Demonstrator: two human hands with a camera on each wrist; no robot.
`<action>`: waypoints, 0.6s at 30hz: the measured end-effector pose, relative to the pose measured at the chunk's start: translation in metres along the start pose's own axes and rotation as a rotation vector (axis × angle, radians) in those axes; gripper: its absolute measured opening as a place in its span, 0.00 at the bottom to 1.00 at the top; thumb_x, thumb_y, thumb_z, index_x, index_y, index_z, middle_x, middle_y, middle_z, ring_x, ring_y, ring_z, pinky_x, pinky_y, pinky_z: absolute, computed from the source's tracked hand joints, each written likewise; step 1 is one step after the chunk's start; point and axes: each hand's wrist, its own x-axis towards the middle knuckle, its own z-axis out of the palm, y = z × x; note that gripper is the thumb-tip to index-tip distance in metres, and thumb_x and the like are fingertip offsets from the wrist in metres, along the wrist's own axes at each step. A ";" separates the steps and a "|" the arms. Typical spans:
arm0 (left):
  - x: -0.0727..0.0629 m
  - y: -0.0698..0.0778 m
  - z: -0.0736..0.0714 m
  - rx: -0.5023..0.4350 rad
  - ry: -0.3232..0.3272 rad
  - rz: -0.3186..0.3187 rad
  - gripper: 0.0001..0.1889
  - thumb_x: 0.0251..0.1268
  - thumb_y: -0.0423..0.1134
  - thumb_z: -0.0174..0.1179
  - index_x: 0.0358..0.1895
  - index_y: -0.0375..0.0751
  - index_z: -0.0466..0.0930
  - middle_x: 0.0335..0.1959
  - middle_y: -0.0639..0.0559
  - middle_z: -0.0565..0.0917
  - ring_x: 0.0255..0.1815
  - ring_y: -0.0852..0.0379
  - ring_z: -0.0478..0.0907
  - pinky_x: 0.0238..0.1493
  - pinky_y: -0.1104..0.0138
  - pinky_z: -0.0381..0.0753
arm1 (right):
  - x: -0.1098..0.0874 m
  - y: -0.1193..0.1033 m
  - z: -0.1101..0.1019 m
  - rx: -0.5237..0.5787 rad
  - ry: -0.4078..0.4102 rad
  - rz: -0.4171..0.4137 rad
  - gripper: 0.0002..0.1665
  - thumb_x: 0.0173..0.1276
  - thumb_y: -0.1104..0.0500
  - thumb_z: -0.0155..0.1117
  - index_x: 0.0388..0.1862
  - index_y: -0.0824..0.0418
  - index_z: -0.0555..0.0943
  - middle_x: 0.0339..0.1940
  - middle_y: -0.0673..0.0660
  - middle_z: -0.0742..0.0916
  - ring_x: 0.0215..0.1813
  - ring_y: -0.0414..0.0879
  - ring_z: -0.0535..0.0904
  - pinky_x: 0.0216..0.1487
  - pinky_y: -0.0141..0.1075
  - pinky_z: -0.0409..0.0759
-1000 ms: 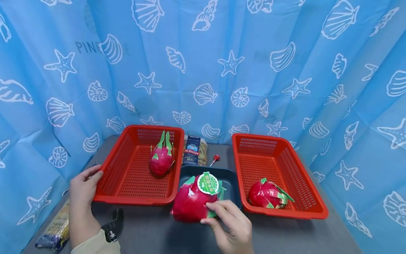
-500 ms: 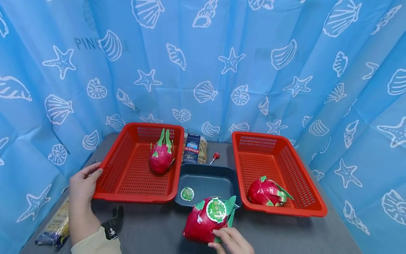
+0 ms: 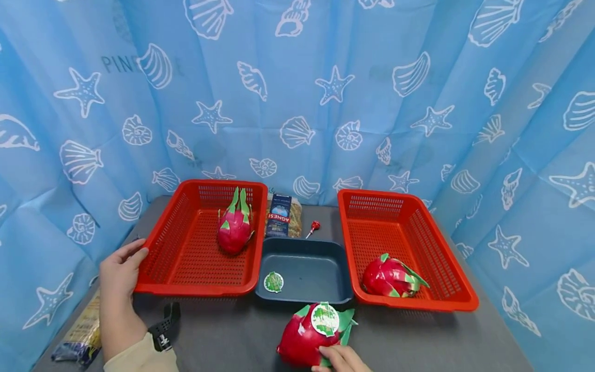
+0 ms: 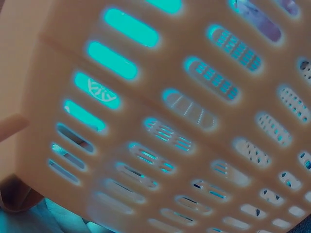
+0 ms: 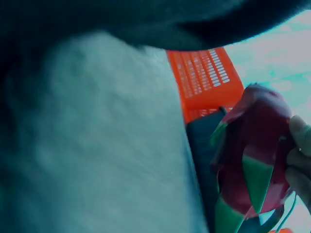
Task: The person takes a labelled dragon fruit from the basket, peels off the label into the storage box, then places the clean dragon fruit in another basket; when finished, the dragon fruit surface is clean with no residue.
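Note:
In the head view my left hand [image 3: 117, 271] holds the left rim of a red plastic basket [image 3: 153, 281], thumb by the edge. That basket's slotted wall [image 4: 146, 107] fills the left wrist view. My right hand [image 3: 344, 359], partly cut off at the bottom of the head view, pinches a shiny dragon fruit [image 3: 297, 338] with green leaf tips and a round green-and-white sticker [image 3: 325, 319]. The right wrist view shows fingers against one side of this dragon fruit [image 5: 257, 145]. A second dragon fruit [image 3: 234, 230] stands in the left basket.
A dark blue tray [image 3: 309, 300] with a round green sticker [image 3: 273, 282] lies between the baskets. The right red basket [image 3: 465, 305] bears a dragon fruit [image 3: 390, 277]. Behind the tray are an Agnesi pasta bag [image 3: 280, 217] and a lollipop [image 3: 315, 226]; another packet [image 3: 81, 336] lies far left.
My right hand has drawn the dragon fruit from over the tray down toward the near side, slightly right, uncovering the tray and its sticker. My left hand has stayed at the basket rim.

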 end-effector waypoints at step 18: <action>-0.051 0.055 -0.006 0.131 0.171 0.246 0.25 0.76 0.48 0.58 0.73 0.52 0.76 0.71 0.47 0.73 0.66 0.46 0.72 0.66 0.53 0.75 | 0.004 0.002 0.011 0.133 0.031 0.115 0.23 0.55 0.60 0.83 0.51 0.54 0.89 0.40 0.38 0.85 0.40 0.33 0.81 0.38 0.30 0.85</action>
